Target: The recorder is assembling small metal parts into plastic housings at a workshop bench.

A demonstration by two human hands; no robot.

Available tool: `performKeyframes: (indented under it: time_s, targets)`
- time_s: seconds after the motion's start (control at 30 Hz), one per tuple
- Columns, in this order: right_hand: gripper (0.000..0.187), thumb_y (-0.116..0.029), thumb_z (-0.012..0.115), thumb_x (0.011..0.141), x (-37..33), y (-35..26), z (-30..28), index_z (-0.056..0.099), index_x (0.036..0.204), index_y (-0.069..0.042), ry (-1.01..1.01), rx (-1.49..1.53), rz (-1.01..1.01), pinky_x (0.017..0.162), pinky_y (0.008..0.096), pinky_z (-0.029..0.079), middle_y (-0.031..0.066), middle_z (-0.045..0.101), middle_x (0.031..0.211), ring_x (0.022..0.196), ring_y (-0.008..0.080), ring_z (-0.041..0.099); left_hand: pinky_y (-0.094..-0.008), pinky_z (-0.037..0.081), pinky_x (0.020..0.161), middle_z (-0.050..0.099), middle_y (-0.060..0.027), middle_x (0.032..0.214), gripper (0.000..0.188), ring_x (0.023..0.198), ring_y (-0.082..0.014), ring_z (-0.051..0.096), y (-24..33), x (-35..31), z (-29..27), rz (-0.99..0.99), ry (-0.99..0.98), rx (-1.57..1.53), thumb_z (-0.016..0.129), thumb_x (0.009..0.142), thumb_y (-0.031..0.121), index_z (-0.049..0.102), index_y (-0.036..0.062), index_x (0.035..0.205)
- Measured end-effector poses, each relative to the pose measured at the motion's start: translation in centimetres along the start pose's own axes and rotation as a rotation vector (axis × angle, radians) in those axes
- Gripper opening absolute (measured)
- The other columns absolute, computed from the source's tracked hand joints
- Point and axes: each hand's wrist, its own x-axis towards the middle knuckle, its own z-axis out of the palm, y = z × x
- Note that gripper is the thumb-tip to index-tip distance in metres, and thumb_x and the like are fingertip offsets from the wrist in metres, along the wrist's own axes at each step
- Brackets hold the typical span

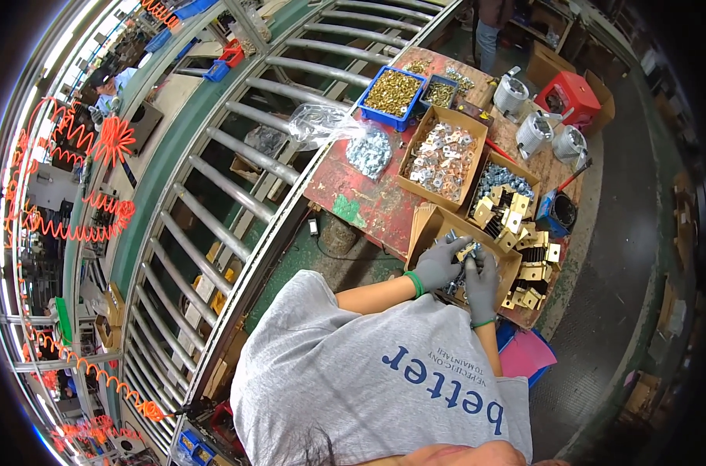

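Note:
Grey gloves with green cuffs cover both my hands, which meet over an open cardboard box (510,268) at the near end of the workbench. My left hand (438,266) is closed, its fingertips pinching a small brass-and-silver metal part (468,250). From the other side my right hand (481,286) closes its fingertips on the same part. Fingers partly hide the piece, so its exact kind is unclear. Silver bolts show in the box around my hands. Just beyond lie stacked brass-coloured metal blocks (510,219) with dark ribbed middles.
Farther along the bench (368,203) stand a carton of flat washers (442,153), a carton of bolts (502,182) and a blue bin of brass-coloured parts (392,93). White coils (534,133) and a blue pot with a brush (559,211) are rightward. A roller conveyor (227,196) runs left.

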Motion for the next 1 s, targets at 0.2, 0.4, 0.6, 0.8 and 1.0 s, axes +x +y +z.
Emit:
performKeyframes:
  time_s: [0.2,0.4,0.6,0.8,1.0]
  targets:
    - [0.023,-0.025,0.059,0.095,0.8,0.1,-0.8,0.062,0.096,-0.002,0.007,0.157,0.283,0.07,0.0285,0.045,0.0039,0.061,0.085,0.077,0.0119,0.054,-0.0387,0.05,0.091,0.058,-0.0221,0.122,0.07,0.106,-0.0333,0.061,-1.1,0.9,0.3,0.021,-0.069,-0.077,0.061,0.078,0.019,0.043,0.0194,0.146]
    - [0.032,-0.027,0.075,0.083,0.7,0.0,-0.6,0.061,0.095,-0.001,0.063,0.141,0.165,0.072,0.0289,0.049,0.0074,0.064,0.087,0.079,0.0137,0.06,-0.0291,0.047,0.093,0.059,-0.0159,0.126,0.085,0.107,-0.0157,0.058,-2.1,1.1,0.5,-0.028,-0.27,-0.445,0.065,0.08,0.012,0.024,0.004,0.153]
    - [0.034,-0.031,0.072,0.085,0.6,0.3,-0.7,0.062,0.097,-0.001,0.038,-0.062,0.117,0.075,0.0332,0.05,0.0096,0.065,0.089,0.081,0.0191,0.063,-0.0277,0.047,0.091,0.058,-0.0098,0.124,0.08,0.105,-0.0135,0.057,-2.3,1.4,0.6,-0.084,-0.395,-0.734,0.061,0.084,0.002,0.024,0.0072,0.154]
    - [0.031,-0.033,0.067,0.09,1.0,2.8,-1.4,0.063,0.095,-0.002,0.226,-0.209,0.067,0.079,0.038,0.049,0.0129,0.066,0.094,0.085,0.0278,0.064,-0.0298,0.05,0.084,0.061,-0.0103,0.114,0.08,0.098,-0.0157,0.058,-2.0,1.6,0.2,-0.17,-0.333,-0.803,0.063,0.082,0.007,0.029,0.0133,0.153]
    - [0.034,-0.034,0.06,0.094,-0.2,-0.6,-1.3,0.063,0.086,-0.001,-0.041,-0.022,0.241,0.064,0.0354,0.048,0.0078,0.062,0.07,0.066,0.0211,0.06,-0.0311,0.051,0.085,0.062,-0.0096,0.114,0.074,0.098,-0.0156,0.061,-1.4,2.1,0.1,-0.207,-0.173,-1.128,0.054,0.089,0.007,0.021,0.0112,0.154]
